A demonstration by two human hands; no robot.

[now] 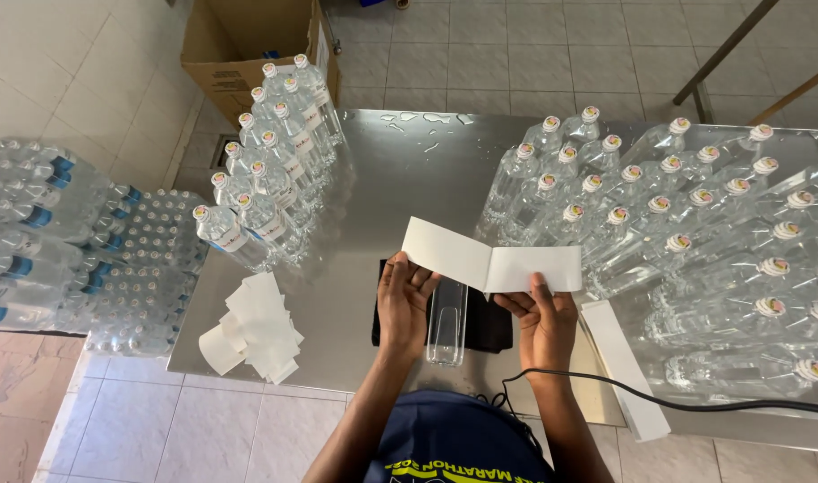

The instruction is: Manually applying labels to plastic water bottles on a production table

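A white rectangular label strip (491,261) is held above the table. Peeled white backing papers (252,326) are heaped at the left edge — labelled bottles (275,170) behind them. A brown cardboard box (248,45) stands on the floor — shrink-wrapped bottle packs (78,241) alongside.

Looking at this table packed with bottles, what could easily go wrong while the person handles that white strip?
The long white strip, held by the left hand and right hand, might brush the crowded bottles on the right and topple some. The water drops on the metal table could wet it. The black cable near the right wrist could snag.
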